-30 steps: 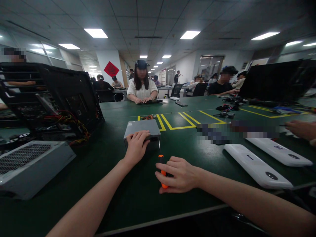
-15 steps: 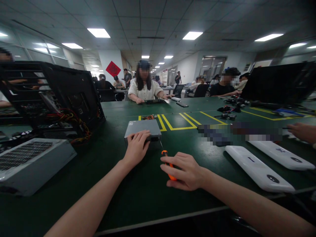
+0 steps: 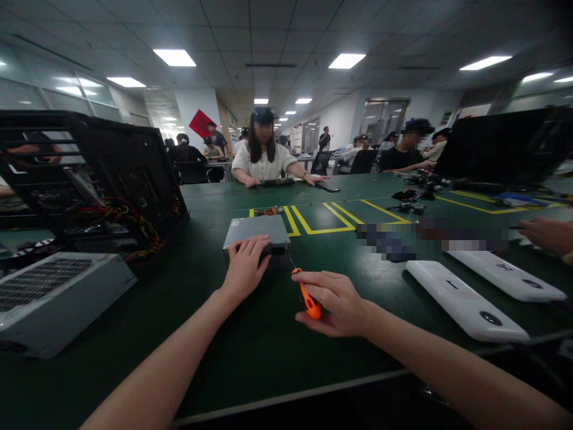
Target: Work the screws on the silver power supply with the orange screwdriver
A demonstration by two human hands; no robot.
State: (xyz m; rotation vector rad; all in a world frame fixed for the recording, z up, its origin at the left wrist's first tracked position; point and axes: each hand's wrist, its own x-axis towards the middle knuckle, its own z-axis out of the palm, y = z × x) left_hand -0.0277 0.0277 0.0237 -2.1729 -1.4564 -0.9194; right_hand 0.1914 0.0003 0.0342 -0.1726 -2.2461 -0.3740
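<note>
A grey metal power supply unit [image 3: 257,228] lies on the green table in front of me. My left hand [image 3: 246,260] grips its near side, fingers over the top face and thumb by the front edge. In my right hand [image 3: 333,301] is a screwdriver [image 3: 310,303] with an orange handle, held between thumb and fingers. Its thin shaft points up and away to the unit's near right corner. Whether the tip sits in a screw is too small to tell. Some coloured cables [image 3: 268,211] show behind the unit.
At left stand a black computer case [image 3: 134,149] and a larger grey power supply [image 3: 67,310] with a grille. Two white devices [image 3: 465,301] lie at right, near another person's hand [image 3: 546,233]. Across the table [image 3: 215,200] a person handles a dark flat part [image 3: 275,182].
My right hand has shifted its fingers on the screwdriver, and more of the orange handle shows. My left hand stays on the power supply unit. The person opposite has moved a hand over a phone.
</note>
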